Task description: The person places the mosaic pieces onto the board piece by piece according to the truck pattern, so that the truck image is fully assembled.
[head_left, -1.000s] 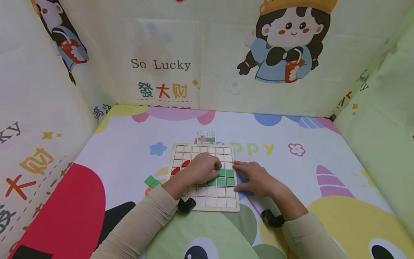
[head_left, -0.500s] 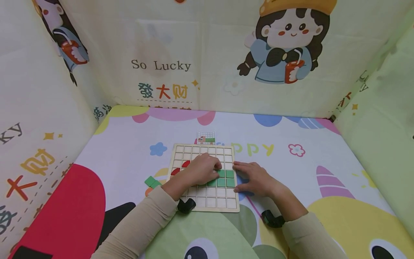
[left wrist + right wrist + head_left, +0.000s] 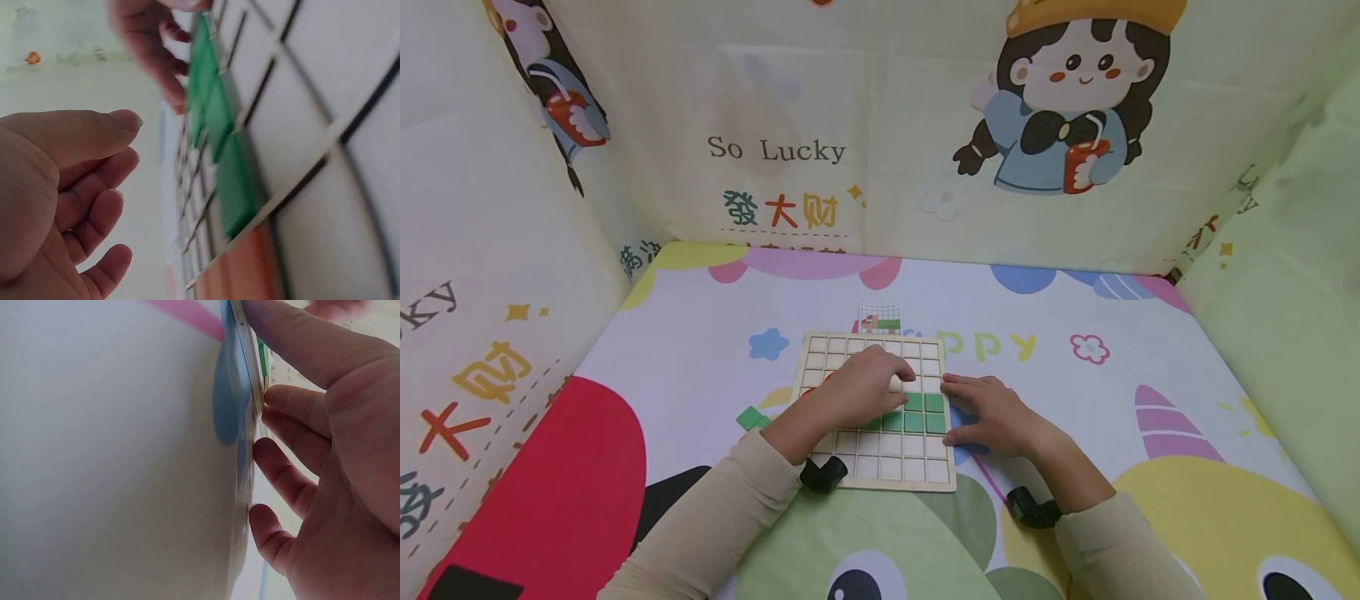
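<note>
A wooden grid board [image 3: 902,470] lies on the table in the head view. Green square tiles [image 3: 913,422] fill two rows of cells at its right side. My left hand [image 3: 861,387] is over the board's middle, and the left wrist view shows its thumb and fingers loosely bent with nothing between them. Beside the green tiles in that view are orange tiles [image 3: 250,269]. My right hand [image 3: 1000,412] rests at the board's right edge, thumb and fingers spread along it. Red pieces on the board's left are mostly hidden behind the left hand.
A small pattern card [image 3: 880,318] lies just beyond the board's far edge. Left of the board are loose green tiles [image 3: 750,418], partly covered by the left forearm. A printed cloth [image 3: 700,333] covers the table, and patterned sheets rise on three sides.
My left hand has lifted slightly and drawn back a little to the left, with its thumb and index finger spreading apart. The right hand stays at the board's edge.
</note>
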A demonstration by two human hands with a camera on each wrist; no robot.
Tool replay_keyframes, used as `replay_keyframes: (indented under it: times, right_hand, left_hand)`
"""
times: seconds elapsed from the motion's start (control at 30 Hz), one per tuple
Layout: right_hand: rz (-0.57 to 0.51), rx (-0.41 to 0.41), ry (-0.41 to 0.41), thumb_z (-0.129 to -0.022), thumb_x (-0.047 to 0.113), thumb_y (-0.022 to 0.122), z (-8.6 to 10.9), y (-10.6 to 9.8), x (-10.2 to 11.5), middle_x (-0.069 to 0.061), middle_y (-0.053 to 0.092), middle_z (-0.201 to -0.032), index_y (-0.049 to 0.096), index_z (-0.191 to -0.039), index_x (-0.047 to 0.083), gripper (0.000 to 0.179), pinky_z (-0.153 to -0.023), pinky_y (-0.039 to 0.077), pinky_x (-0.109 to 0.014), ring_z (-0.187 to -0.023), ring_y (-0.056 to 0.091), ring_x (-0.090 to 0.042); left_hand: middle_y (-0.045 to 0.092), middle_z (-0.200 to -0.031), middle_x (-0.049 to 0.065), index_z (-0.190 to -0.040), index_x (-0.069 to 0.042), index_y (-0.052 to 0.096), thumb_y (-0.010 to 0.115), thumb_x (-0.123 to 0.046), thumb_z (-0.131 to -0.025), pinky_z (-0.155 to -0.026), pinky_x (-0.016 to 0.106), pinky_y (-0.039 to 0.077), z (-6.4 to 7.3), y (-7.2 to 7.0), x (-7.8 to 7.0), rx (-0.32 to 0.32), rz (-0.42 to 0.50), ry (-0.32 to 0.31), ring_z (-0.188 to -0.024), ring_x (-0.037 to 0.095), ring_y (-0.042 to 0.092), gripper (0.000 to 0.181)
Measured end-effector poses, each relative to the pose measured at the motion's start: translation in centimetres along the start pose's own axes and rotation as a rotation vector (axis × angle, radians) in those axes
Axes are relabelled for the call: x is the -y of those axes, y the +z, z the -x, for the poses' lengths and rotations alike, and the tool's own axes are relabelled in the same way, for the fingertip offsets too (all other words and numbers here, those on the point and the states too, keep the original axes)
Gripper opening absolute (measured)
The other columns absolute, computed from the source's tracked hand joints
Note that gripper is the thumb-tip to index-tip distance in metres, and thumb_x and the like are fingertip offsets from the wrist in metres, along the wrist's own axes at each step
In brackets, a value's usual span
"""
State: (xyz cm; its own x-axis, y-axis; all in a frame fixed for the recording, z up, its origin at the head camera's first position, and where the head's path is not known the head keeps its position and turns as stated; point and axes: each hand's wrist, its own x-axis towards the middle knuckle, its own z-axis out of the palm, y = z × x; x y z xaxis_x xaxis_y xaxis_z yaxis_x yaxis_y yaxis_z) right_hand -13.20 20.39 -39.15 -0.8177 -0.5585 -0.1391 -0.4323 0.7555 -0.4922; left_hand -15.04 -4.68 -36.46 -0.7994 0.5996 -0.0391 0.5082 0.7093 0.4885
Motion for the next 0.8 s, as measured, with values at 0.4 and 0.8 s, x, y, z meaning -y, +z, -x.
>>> replay_keyframes:
  times: [0.4,0.8]
  right_hand:
    - [0.007,-0.002,0.000,-0.083,0.041,0.080,0.2,0.0,0.1,-0.014,0.042,-0.154,0.049,-0.146,0.002,0.080,-0.100,0.035,-0.061,-0.132,0.041,-0.043]
    - [0.004,-0.008,-0.011,-0.083,0.041,0.080,0.1,0.0,0.0,-0.015,0.043,-0.153,0.050,-0.145,0.001,0.079,-0.099,0.035,-0.061,-0.131,0.041,-0.043]
  left_hand:
    - [0.069,-0.109,0.001,-0.114,-0.007,0.073,0.074,-0.016,-0.090,-0.087,0.037,0.050,3.3,-1.5,2.2,-0.036,0.053,-0.101,-0.106,0.023,0.055,0.026]
    - [0.066,-0.111,0.004,-0.111,-0.007,0.073,0.073,-0.013,-0.090,-0.083,0.040,0.053,7.9,-2.7,5.2,-0.116,0.118,-0.204,-0.109,0.027,0.053,0.022]
